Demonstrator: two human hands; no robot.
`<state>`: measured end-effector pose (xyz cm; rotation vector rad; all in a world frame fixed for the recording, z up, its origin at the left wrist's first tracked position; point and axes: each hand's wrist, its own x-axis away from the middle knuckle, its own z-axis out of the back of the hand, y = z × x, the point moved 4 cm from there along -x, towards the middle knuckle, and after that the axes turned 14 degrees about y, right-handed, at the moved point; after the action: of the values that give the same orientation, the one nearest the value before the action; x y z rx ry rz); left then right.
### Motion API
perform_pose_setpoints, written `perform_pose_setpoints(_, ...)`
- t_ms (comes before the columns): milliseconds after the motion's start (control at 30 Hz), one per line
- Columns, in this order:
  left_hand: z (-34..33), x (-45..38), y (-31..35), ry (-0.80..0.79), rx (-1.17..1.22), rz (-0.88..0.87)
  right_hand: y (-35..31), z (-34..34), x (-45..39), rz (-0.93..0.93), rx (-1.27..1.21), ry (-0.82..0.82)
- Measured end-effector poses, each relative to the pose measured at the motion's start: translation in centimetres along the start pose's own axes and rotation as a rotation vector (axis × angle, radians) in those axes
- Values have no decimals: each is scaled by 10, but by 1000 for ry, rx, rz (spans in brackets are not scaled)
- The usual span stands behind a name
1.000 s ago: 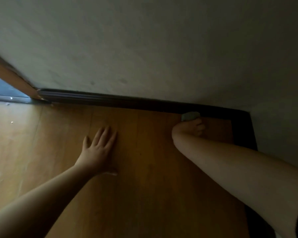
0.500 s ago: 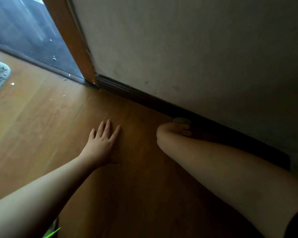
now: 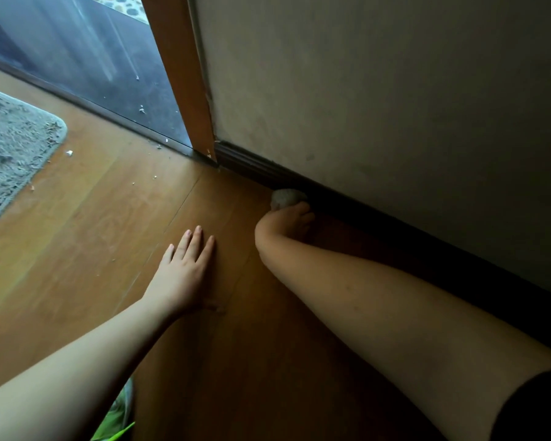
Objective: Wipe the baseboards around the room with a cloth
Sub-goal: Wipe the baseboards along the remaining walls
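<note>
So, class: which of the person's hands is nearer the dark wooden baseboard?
Right. The right hand holds a pale cloth against the dark wooden baseboard; the left hand rests flat on the floor, farther away.

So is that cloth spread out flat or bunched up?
Bunched up: the cloth shows as a small rounded wad against the baseboard, gripped by the right hand.

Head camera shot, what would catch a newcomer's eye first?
The right hand pressing a pale cloth against the dark baseboard, mid-frame. Next, the left hand flat on the wooden floor, and the grey rug at far left.
</note>
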<state>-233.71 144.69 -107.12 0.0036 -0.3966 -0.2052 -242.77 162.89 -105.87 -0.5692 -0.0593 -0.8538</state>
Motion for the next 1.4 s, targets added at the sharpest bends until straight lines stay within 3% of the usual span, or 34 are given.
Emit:
perform_pose_setpoints(100,-6,-3,-3,16,40,11,-13,-25,2,4,-116,80)
perform_pose_setpoints(400,-16,-9,-6,110,101,-2,-28,-52,17,121,-59,219)
perform_pose_setpoints(467,-16,-8,-7,118,105,2,-35,-56,21,171,-77,192)
perform_pose_setpoints(600,-20,-9,-8,135,124,12,-88,-66,38,547,-205,-51)
perform_pose_setpoints(733,-22,-9,-10,134,143,4,-133,-64,43,496,-336,-107)
perform_pose_setpoints(967,-22,-8,-11,118,122,-8,-88,-43,54,604,-479,-167)
perform_pose_setpoints(1167,-14,-8,-6,59,68,1,-43,9,30,744,-446,-243)
perform_pose_setpoints(1400,2,-15,24,27,-78,-120,42,79,-12,656,-477,-187)
